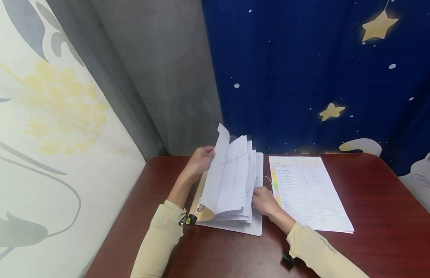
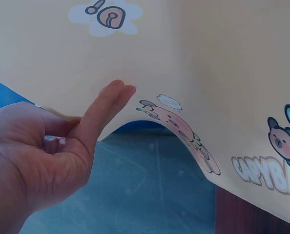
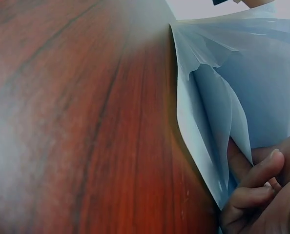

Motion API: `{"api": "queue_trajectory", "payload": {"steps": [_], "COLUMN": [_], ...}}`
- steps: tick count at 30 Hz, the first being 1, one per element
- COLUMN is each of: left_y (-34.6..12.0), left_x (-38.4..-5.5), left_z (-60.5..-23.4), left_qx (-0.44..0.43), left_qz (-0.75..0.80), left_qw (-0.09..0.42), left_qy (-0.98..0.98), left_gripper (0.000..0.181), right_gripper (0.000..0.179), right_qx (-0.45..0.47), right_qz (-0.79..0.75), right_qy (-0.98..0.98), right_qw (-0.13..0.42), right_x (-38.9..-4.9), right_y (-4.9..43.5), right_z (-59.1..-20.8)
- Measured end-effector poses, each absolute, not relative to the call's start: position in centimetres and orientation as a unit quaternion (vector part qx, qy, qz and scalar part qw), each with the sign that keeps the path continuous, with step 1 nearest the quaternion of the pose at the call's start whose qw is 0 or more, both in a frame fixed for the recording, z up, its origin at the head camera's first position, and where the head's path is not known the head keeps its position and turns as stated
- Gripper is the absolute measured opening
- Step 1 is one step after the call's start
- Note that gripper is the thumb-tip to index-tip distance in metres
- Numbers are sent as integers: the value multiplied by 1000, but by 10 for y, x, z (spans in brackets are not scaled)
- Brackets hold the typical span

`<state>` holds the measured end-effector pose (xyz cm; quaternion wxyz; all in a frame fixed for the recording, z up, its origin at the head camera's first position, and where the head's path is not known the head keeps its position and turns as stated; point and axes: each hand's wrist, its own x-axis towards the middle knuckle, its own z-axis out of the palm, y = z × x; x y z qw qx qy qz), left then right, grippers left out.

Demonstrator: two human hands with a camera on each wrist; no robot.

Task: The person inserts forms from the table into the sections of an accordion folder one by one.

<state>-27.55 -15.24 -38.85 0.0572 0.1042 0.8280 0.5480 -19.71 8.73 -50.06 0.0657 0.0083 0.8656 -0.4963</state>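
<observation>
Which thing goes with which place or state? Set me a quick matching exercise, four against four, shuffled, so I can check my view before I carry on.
1. Left hand
2. Right hand
3. Printed table sheet
4. Star-patterned curtain

A. Flat on the red-brown tabletop
B. Holding the capybara-print cover
C. Hanging beyond the far edge
D. At the right edge of the fanned pages

Pairs: 1-B; 2-D; 3-A; 4-C

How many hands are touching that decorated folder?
2: the left hand pinches the printed cover; the right hand is at the right edge of the sheets. No others show.
</observation>
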Motion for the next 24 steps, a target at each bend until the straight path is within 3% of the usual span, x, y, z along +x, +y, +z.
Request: {"api": "queue_trajectory", "payload": {"steps": [7, 17, 24], "left_y": [-154, -155, -154], "left_x": [-275, -276, -275], "left_z": [-389, -388, -387], "left_qx": [98, 99, 97], "left_qz": [545, 544, 543], "left_qw": [57, 57, 56], "left_qy": [831, 831, 832], "left_gripper": [43, 46, 45], "right_gripper": [37, 34, 34], "right_qx": [-19, -85, -67], "right_qz": [-520, -541, -521], "right_qy": [848, 829, 845], "right_qw": [101, 107, 98], "right_x": [-193, -175, -160], "right_y": [99, 143, 178], "right_z": [-498, -484, -475]}}
